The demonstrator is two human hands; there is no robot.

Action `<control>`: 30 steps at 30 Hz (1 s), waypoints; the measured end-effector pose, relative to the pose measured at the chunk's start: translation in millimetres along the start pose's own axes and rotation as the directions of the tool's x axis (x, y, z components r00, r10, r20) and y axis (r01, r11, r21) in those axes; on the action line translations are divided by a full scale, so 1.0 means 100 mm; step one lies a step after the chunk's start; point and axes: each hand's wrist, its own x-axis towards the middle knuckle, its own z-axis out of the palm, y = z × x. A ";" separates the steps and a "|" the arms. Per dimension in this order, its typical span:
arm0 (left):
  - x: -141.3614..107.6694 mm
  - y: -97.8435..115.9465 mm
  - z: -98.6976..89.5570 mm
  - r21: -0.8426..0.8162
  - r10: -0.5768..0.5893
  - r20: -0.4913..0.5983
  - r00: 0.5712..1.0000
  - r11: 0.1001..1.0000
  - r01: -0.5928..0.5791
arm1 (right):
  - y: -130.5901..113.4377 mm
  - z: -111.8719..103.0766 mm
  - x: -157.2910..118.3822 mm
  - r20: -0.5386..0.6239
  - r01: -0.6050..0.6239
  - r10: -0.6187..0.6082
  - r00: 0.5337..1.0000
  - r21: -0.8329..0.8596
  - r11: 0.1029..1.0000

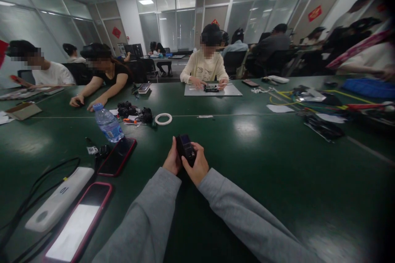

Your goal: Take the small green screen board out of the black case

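Observation:
A small black handheld device (186,148) with a dark screen and buttons is held between my two hands, above the green table. My left hand (173,160) grips its left side, with the thumb along the edge. On the right side, my right hand (197,163) wraps round it, and its thumb lies on the lower front near the buttons. What kind of device it is, I cannot make out. Both of my forearms are in grey sleeves.
Left of my hands are a red-edged phone (119,157), a second phone (80,222), a white power bank-like block (60,199) with black cables and a water bottle (108,123). A tape roll (163,119) lies ahead. Across the green table (247,164), other people work.

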 end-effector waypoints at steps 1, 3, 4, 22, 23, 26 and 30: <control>-0.01 0.00 0.01 -0.001 -0.001 -0.006 1.000 1.000 0.001 | 0.00 0.00 0.00 0.009 -0.011 0.011 1.000 -0.007 1.000; -0.03 0.01 0.03 -0.002 -0.021 -0.019 1.000 1.000 0.021 | 0.01 0.00 -0.01 0.026 -0.032 0.032 0.999 -0.010 0.999; -0.04 0.02 0.04 -0.002 -0.039 -0.026 0.999 0.999 0.039 | 0.01 0.00 -0.01 0.029 -0.044 0.044 0.999 -0.009 0.999; 0.01 0.00 -0.03 -0.033 -0.079 -0.066 0.995 0.996 0.077 | 0.03 -0.03 0.05 0.056 -0.114 0.111 0.992 0.057 0.992; 0.02 0.00 -0.04 -0.047 -0.082 -0.058 0.995 0.996 0.079 | 0.04 -0.03 0.04 0.035 -0.116 0.114 0.993 0.071 0.991; 0.06 0.00 -0.06 -0.073 -0.063 -0.040 0.997 0.996 0.060 | 0.07 -0.04 0.05 -0.031 -0.144 0.149 0.988 0.121 0.982; 0.11 0.01 -0.09 -0.135 -0.003 -0.044 0.999 0.991 -0.003 | 0.14 -0.07 0.10 -0.143 -0.201 0.229 0.963 0.190 0.961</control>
